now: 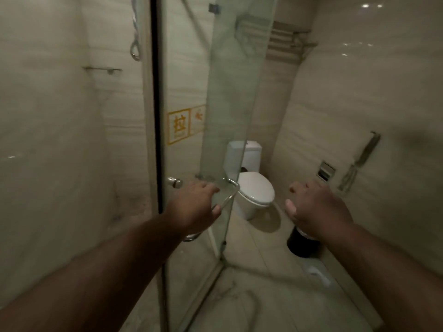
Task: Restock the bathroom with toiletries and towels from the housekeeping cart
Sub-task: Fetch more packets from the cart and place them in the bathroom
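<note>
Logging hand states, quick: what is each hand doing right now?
Left hand: fingers curled round the door handle.
Right hand: loosely curled, holding nothing.

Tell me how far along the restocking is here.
Done: nothing provable. The striped shapes on the high rack are too blurred to call fresh towels. In hand: no supplies. The left hand is at the shower door handle, its grip unclear, and the right hand hangs empty. Left: seemingly all the restocking, and no cart is in view.
</note>
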### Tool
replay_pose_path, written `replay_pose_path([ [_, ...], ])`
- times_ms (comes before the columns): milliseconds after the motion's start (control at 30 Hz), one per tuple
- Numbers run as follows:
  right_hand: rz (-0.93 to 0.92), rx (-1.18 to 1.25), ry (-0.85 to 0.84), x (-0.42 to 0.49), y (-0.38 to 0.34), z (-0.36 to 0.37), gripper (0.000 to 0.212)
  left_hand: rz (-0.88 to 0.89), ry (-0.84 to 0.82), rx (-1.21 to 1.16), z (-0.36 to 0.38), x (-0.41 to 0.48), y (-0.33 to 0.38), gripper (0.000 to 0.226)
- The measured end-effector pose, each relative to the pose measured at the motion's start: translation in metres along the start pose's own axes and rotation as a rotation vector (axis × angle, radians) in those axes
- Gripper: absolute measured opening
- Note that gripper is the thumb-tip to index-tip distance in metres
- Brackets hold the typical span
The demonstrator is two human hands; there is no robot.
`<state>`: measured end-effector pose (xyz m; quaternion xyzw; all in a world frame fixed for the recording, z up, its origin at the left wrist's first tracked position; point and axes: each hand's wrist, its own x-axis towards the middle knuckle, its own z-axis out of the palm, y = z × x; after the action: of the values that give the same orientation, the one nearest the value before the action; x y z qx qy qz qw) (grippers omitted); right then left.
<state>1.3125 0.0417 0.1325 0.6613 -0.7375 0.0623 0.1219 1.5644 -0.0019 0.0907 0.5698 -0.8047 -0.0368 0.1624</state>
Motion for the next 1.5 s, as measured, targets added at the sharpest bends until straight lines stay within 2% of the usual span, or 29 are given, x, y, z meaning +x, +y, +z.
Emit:
replay_pose_path([
  [167, 0.106, -0.002, -0.02, -0.002, 0.056, 0.012, 0.041, 0.096, -0.048, 0.109, 0.017, 0.033, 0.044, 0.054],
  [267, 0.172, 0.008, -0.007, 0.005, 0.097, 0.004, 0.041, 0.11, -0.076, 0.083, 0.019, 0.059, 0.072, 0.056],
  [433, 0.238, 0.011, 0.039, 0.031, 0.163, -0.012, 0.042, 0.131, -0.005, 0.041, 0.011, 0.11, 0.131, 0.055],
  [833, 0.261, 0.043, 0.071, 0.075, 0.265, 0.009, 0.04, 0.183, -0.039, 0.069, 0.043, 0.199, 0.224, 0.057],
  [967, 0.357, 0.047, 0.094, 0.091, 0.296, 0.018, 0.041, 0.266, -0.038, 0.04, 0.055, 0.239, 0.253, 0.063],
  [1133, 0.537, 0.022, 0.034, 0.114, 0.326, 0.034, 0.051, 0.384, -0.025, -0.035, 0.073, 0.303, 0.282, 0.074],
  [1300, 0.648, -0.034, 0.095, 0.14, 0.359, 0.023, 0.052, 0.537, -0.033, -0.096, 0.092, 0.367, 0.317, 0.072],
  [1500, 0.777, -0.161, 0.079, 0.132, 0.369, 0.045, 0.039, 0.688, -0.107, -0.139, 0.138, 0.403, 0.355, 0.069],
])
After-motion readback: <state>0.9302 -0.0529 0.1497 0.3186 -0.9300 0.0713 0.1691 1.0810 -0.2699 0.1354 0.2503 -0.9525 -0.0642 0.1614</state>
